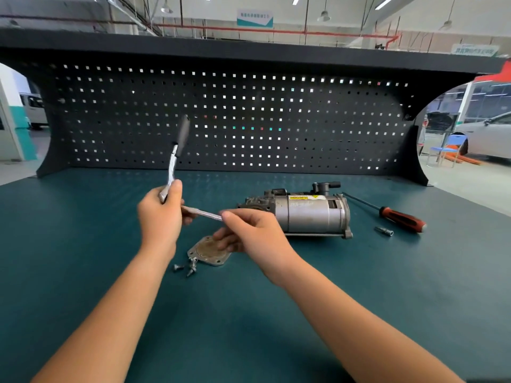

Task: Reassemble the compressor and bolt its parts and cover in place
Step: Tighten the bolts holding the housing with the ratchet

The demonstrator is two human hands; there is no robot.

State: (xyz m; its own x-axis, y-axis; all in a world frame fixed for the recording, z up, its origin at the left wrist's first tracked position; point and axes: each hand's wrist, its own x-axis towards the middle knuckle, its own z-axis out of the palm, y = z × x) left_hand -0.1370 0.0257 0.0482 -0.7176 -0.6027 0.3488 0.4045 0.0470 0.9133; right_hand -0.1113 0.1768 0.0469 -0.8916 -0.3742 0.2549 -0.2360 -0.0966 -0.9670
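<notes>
Left hand [160, 218] is curled round the head of the ratchet [173, 165], handle sticking up. Right hand [250, 233] pinches the extension bar [205, 213] between them. The compressor [309, 215] lies just right of the hands, with the cover [204, 251] and bolts [184, 268] nearer.

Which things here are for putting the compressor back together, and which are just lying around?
For the job: compressor, cover plate, loose bolts, ratchet in the left hand, extension bar pinched by the right hand.
Lying about: screwdriver, small socket beside it, blue chair, white car.
</notes>
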